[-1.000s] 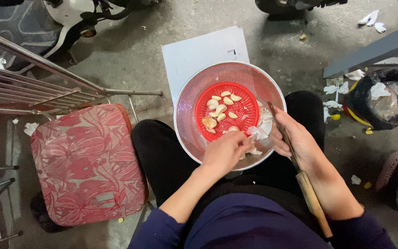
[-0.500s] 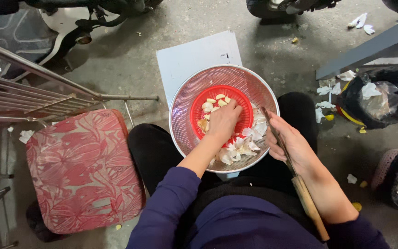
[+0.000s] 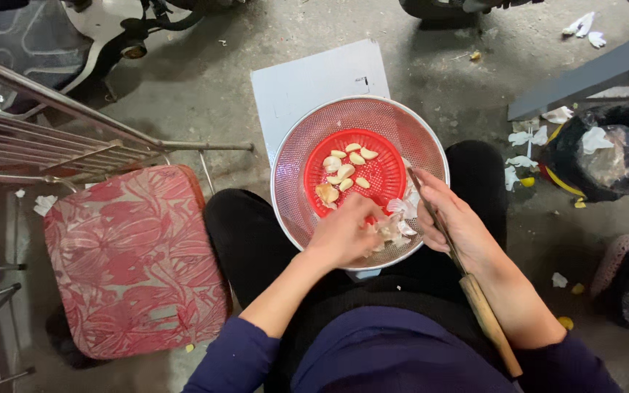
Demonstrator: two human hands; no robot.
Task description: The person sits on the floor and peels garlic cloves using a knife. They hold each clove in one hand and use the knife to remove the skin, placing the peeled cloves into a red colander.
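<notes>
1. The person's left hand (image 3: 343,236) rests at the near rim of the metal colander (image 3: 293,156), fingers curled down into the papery garlic skins (image 3: 394,225). Whether they pinch a clove there cannot be told.
2. The right hand (image 3: 453,225) is closed around a knife (image 3: 485,313). Its wooden handle runs back along the forearm and its thin blade points forward over the colander's right side.
3. The peeled garlic cloves (image 3: 347,171) lie in the small red basket (image 3: 387,171) inside the colander, just beyond the left fingertips, away from the body. The left hand is nearer to them than the right.
4. Count: about nine peeled cloves, one red basket, one colander, one knife.
5. A red patterned cushion (image 3: 132,262) sits to the person's left, and a white board (image 3: 307,84) lies under the colander.
</notes>
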